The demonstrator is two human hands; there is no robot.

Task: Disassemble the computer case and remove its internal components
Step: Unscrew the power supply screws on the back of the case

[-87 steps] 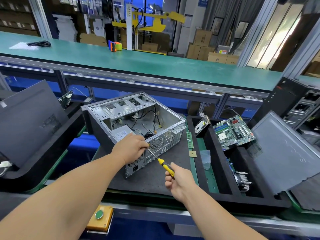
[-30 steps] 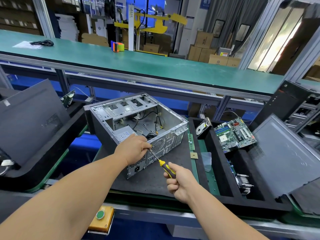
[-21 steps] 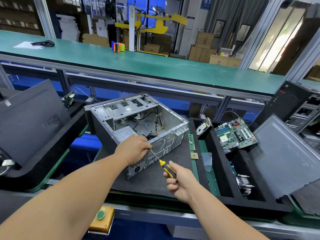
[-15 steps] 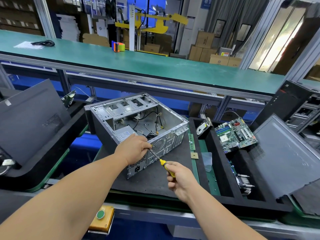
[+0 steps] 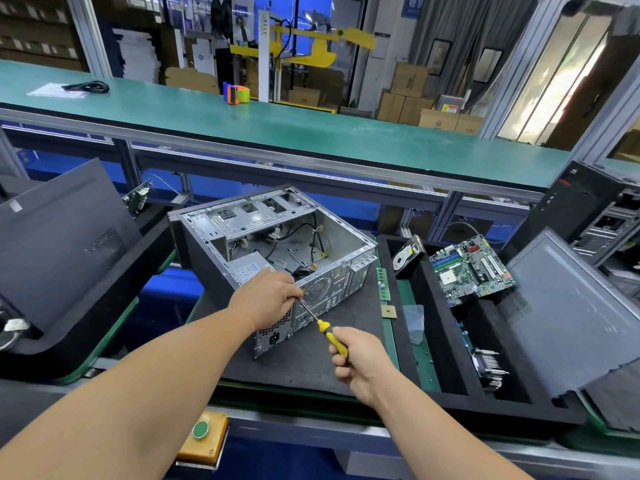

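Note:
An open metal computer case (image 5: 341, 244) lies on its side on a dark foam mat (image 5: 349, 317). Loose cables and a grey power supply (image 5: 247, 268) remain inside it. My left hand (image 5: 268, 297) grips the top edge of the case's rear panel, beside the round fan grille. My right hand (image 5: 356, 362) holds a yellow-handled screwdriver (image 5: 327, 332). Its shaft angles up and left, with the tip at the rear panel just under my left fingers. The screw itself is hidden.
A black foam tray (image 5: 403, 341) at the right holds a hard drive (image 5: 407, 256), a motherboard (image 5: 471, 271), a heatsink (image 5: 490, 367) and a grey side panel (image 5: 581, 317). A RAM stick (image 5: 382, 284) and a CPU chip (image 5: 389, 311) lie by the mat's right edge. Another panel (image 5: 59, 240) leans at left.
My right hand has shifted slightly on the screwdriver handle while the tip stays at the rear panel. My left hand and the case have not moved.

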